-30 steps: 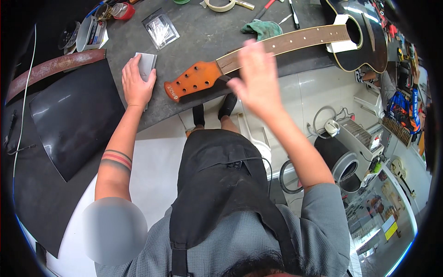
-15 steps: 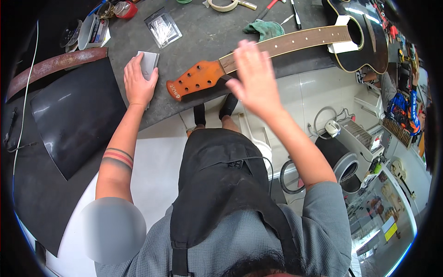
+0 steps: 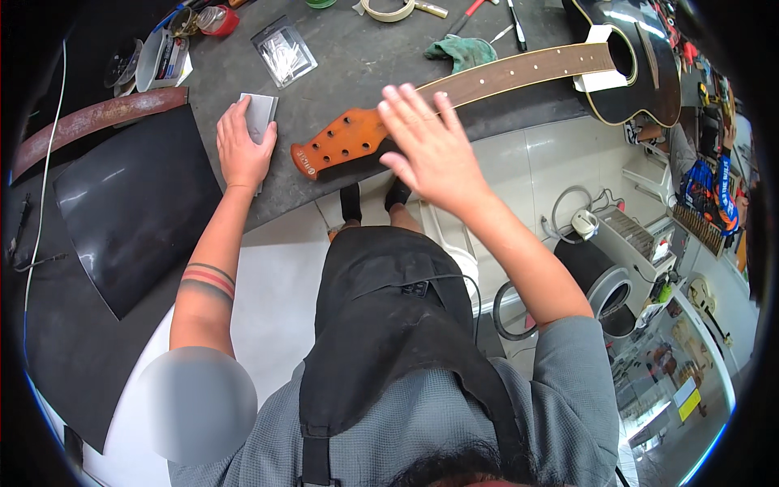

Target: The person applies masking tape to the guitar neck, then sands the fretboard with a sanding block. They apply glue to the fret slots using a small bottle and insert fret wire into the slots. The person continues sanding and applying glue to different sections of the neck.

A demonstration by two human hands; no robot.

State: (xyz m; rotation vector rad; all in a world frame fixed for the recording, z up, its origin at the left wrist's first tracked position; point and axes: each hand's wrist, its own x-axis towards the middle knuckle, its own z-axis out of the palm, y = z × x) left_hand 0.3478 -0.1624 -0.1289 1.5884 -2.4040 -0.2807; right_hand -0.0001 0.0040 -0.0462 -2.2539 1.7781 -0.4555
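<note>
An acoustic guitar lies across the bench, its black body [image 3: 661,93] at the far right and its long dark fretboard [image 3: 523,71] running left to an orange-brown headstock [image 3: 345,140] without tuners. White sheets [image 3: 600,81] lie around the soundhole end of the fretboard. Over the headstock end of the neck, my right hand [image 3: 430,150] is spread flat, palm down, with nothing in it; whether it touches the wood I cannot tell. Left of the headstock, my left hand [image 3: 243,154] grips a flat grey rectangular block [image 3: 260,109] on the bench, thumb on one side and fingers on the other.
A green cloth [image 3: 461,53] lies behind the neck, near a roll of tape [image 3: 388,15] and hand tools. A clear packet of white pieces [image 3: 284,53] sits farther left. A black sheet [image 3: 138,203] and a curved reddish-brown strip [image 3: 105,126] cover the left side.
My right hand has moved left along the neck toward the headstock. My left hand stays at the grey block.
</note>
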